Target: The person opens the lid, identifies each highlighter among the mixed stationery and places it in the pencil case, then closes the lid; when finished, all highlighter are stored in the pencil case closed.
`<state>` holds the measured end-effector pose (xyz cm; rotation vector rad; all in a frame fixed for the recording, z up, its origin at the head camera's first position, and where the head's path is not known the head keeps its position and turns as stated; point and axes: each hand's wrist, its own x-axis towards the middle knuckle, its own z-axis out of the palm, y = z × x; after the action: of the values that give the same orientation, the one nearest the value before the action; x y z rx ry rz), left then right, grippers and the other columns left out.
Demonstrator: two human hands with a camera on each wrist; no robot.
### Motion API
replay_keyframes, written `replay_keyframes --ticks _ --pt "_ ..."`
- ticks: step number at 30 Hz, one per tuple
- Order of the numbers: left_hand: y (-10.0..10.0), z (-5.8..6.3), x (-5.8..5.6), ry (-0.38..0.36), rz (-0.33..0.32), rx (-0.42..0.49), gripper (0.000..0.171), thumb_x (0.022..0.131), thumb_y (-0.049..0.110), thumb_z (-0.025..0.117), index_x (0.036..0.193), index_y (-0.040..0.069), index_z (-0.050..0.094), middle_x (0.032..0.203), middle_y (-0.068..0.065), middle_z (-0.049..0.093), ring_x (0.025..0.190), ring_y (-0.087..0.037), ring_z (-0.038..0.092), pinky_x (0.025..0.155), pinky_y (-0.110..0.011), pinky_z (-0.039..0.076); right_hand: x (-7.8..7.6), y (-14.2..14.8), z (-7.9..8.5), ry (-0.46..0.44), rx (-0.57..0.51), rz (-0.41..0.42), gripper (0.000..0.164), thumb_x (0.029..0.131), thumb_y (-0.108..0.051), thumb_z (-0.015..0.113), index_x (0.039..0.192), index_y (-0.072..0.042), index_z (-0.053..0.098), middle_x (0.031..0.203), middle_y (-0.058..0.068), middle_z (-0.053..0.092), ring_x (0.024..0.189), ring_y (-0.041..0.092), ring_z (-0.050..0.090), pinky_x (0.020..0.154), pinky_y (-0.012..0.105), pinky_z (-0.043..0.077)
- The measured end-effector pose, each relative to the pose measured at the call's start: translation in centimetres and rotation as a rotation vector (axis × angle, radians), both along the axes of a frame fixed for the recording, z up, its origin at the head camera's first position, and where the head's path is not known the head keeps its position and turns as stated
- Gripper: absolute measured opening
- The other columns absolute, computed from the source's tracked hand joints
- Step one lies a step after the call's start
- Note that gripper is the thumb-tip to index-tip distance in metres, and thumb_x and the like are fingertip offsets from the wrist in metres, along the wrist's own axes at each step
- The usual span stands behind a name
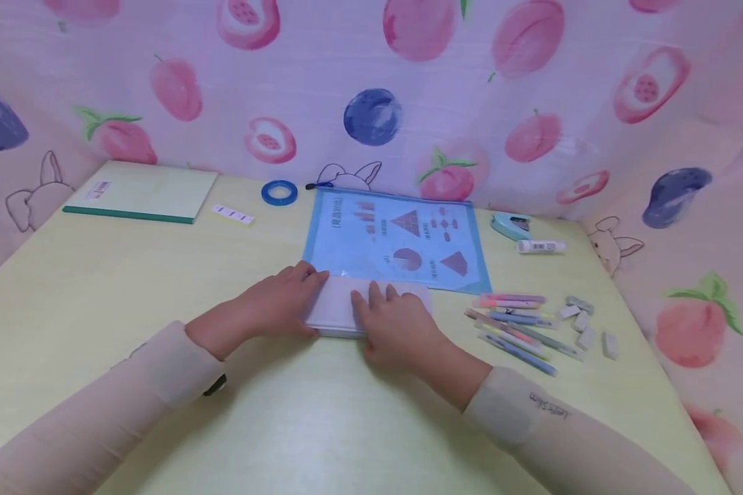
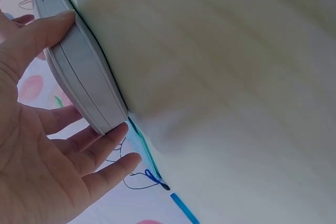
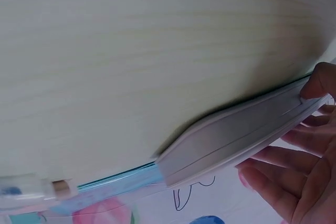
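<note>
A flat white case [image 1: 337, 306] lies on the table against the near edge of a blue-bordered document pouch [image 1: 396, 237]. A thin seam runs along the side of the case in both wrist views. My left hand [image 1: 285, 299] holds its left end, thumb [image 2: 58, 27] pressed on the near side and fingers around the end. On the right part, my right hand [image 1: 402, 323] grips with fingers over the top and thumb [image 3: 317, 85] against the near side. Printed charts show through the pouch; the case's underside is hidden.
Several pens and markers [image 1: 520, 330] lie to the right, with several erasers [image 1: 585, 337] beside them. Behind are a glue stick [image 1: 540, 247] and a teal stapler [image 1: 510, 225]. Blue tape [image 1: 279, 192], a small white strip [image 1: 232, 214] and a green-spined notebook [image 1: 148, 189] lie back left.
</note>
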<state>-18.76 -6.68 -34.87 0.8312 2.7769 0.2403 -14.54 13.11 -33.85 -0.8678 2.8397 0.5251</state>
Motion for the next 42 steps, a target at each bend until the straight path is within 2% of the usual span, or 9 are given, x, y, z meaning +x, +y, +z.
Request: replay_keyframes --ticks 7,14,24,30,34,37,42 --pt "-0.1 0.1 0.0 0.005 0.013 -0.007 0.092 0.066 0.042 0.077 0.14 0.01 0.031 0.129 -0.012 0.039 0.113 -0.025 0.043 0.09 -0.04 0.044 0.0 -1.0 0.0 -0.006 0.022 -0.006 0.066 0.085 -0.04 0.053 0.139 -0.009 0.032 0.136 0.02 0.039 0.116 0.037 0.046 0.082 0.04 0.049" --pt "0.2 0.4 0.2 0.01 -0.007 -0.018 0.091 0.067 0.042 0.076 0.139 0.009 0.032 0.128 -0.013 0.04 0.111 -0.025 0.044 0.088 -0.039 0.046 0.1 -0.9 0.0 -0.006 0.03 0.008 0.067 0.085 -0.04 0.055 0.138 -0.006 0.033 0.134 0.022 0.04 0.113 0.038 0.048 0.083 0.041 0.048" --pt "0.3 0.5 0.2 0.014 -0.001 -0.047 0.093 0.065 0.044 0.077 0.14 0.011 0.032 0.128 -0.012 0.041 0.112 -0.025 0.044 0.085 -0.038 0.047 -0.1 -0.8 0.1 -0.009 0.042 0.028 0.068 0.084 -0.04 0.056 0.138 -0.006 0.033 0.133 0.022 0.042 0.112 0.037 0.05 0.085 0.04 0.047" --pt "0.4 0.5 0.1 0.033 -0.029 -0.064 0.093 0.066 0.044 0.076 0.14 0.01 0.031 0.128 -0.013 0.041 0.111 -0.025 0.045 0.086 -0.038 0.047 -0.2 -0.8 0.3 -0.037 0.049 0.025 0.068 0.085 -0.04 0.055 0.138 -0.006 0.032 0.134 0.021 0.041 0.112 0.036 0.05 0.086 0.04 0.047" --pt "0.5 0.4 0.0 0.034 -0.024 -0.055 0.095 0.065 0.044 0.077 0.141 0.012 0.029 0.129 -0.011 0.04 0.112 -0.024 0.044 0.087 -0.039 0.046 -0.6 -0.5 0.9 -0.028 0.002 0.008 0.061 0.082 -0.039 0.057 0.131 -0.007 0.042 0.113 0.014 0.056 0.086 0.026 0.059 0.075 0.033 0.05" --pt "0.4 0.3 -0.1 0.019 -0.003 -0.038 0.097 0.064 0.043 0.078 0.142 0.015 0.028 0.13 -0.01 0.039 0.113 -0.023 0.043 0.088 -0.039 0.045 -0.9 -0.3 1.4 -0.012 -0.046 0.011 0.053 0.08 -0.038 0.06 0.124 -0.011 0.048 0.095 0.005 0.058 0.068 0.018 0.05 0.063 0.028 0.046" --pt "0.3 0.0 -0.4 -0.003 0.02 -0.014 0.098 0.062 0.044 0.079 0.141 0.015 0.029 0.129 -0.01 0.039 0.113 -0.024 0.042 0.088 -0.04 0.045 -0.8 -0.3 1.6 -0.018 -0.069 0.039 0.053 0.08 -0.037 0.061 0.125 -0.013 0.048 0.095 0.004 0.059 0.065 0.016 0.049 0.058 0.024 0.044"
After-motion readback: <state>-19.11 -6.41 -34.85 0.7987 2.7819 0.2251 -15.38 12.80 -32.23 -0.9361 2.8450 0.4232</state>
